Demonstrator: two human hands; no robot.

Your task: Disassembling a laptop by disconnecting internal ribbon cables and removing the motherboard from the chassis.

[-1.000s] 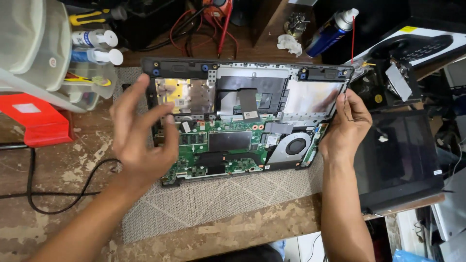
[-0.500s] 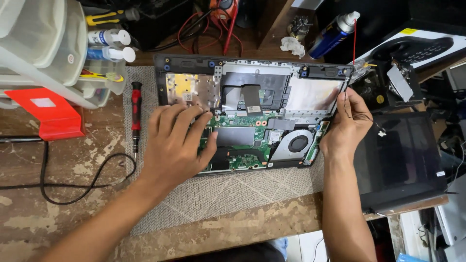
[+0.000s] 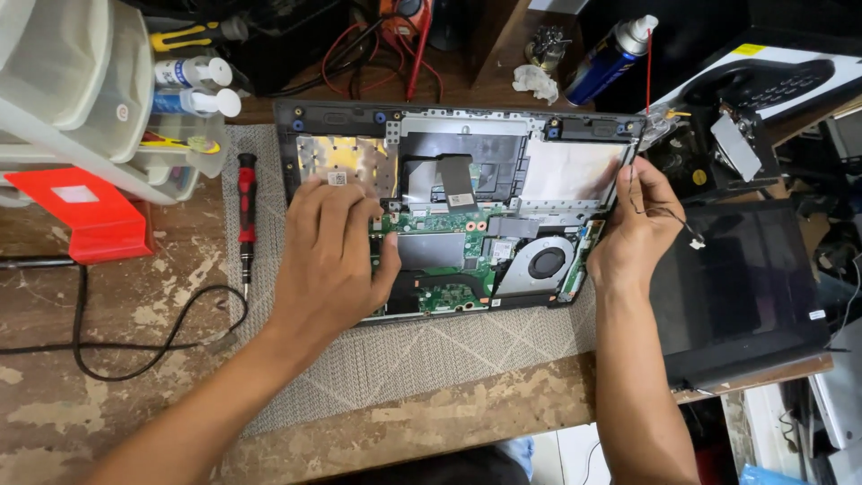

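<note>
An opened laptop base (image 3: 467,144) lies on a grey mat, its green circuit board (image 3: 449,260) and round black fan (image 3: 545,263) exposed. My left hand (image 3: 328,256) lies flat, palm down, on the left part of the board, fingers pointing away. My right hand (image 3: 633,233) is at the base's right edge, pinching a thin black cable (image 3: 675,223) that ends in a small white connector.
A red-handled screwdriver (image 3: 245,216) lies on the mat's left edge. A detached black screen panel (image 3: 741,278) sits right of the base. A blue spray can (image 3: 606,54), white bottles (image 3: 193,85), plastic drawers (image 3: 72,99), a red part (image 3: 85,211) and a black cord (image 3: 135,341) surround the mat.
My left hand has come down from above the left side and settled flat on the board. The screwdriver beside the mat is now uncovered. My right hand stays at the right edge.
</note>
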